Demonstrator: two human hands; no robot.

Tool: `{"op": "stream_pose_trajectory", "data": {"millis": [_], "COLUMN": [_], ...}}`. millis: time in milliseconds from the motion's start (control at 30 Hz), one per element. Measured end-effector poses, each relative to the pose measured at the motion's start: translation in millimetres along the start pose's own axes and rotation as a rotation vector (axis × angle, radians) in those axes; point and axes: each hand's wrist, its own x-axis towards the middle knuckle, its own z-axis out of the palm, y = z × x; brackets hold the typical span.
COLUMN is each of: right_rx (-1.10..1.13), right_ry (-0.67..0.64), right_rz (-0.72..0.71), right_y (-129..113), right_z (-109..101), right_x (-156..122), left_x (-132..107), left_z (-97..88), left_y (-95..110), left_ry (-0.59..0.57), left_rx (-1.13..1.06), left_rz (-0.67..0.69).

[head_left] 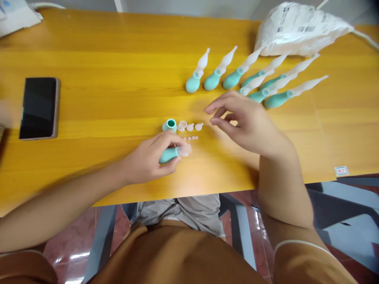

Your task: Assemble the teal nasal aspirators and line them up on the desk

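My left hand [155,157] is closed around a teal squeeze bulb [168,155], which lies tilted with a clear plastic piece [185,150] at its neck. Just beyond it another teal bulb [169,125] stands with its round mouth facing up. Beside that bulb are a translucent cup-shaped part [182,126] and two small translucent tabbed pieces [194,127]. Several tiny round discs [193,138] lie in a row in front of them. My right hand [237,122] hovers over the table to the right, fingers curved and apart, with nothing seen in it.
Several teal bulbs with long translucent tips [212,80] lie in rows at the back right. A white plastic package [299,29] sits behind them. On the left is a dark phone [39,108]. A small card [341,170] lies near the front right edge of the wooden table [118,59].
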Motion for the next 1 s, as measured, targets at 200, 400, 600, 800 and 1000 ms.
{"op": "stream_pose_trajectory", "data": {"millis": [200, 400, 600, 800, 1000], "right_rx": [0.345, 0.277, 0.355, 0.461, 0.593], "right_ry": [-0.209, -0.157, -0.168, -0.235, -0.268], "right_rz": [-0.263, -0.441, -0.478, -0.466, -0.420], "right_y": [-21, -25, -36, -43, -44], "right_z": [17, 46, 41, 39, 39], "right_x": [-3, -3, -7, -9, -9], "left_x": [-4, 4, 8, 11, 12], "left_z": [2.3, -3.7, -12.7, -16.5, -18.7], "left_y": [5, 14, 23, 26, 26], "left_ry": [0.054, -0.046, -0.235, -0.393, -0.463], "left_rx": [-0.093, -0.446, -0.894, -1.094, -1.113], "left_rz": [-0.148, -0.347, -0.483, -0.551, -0.545]}}
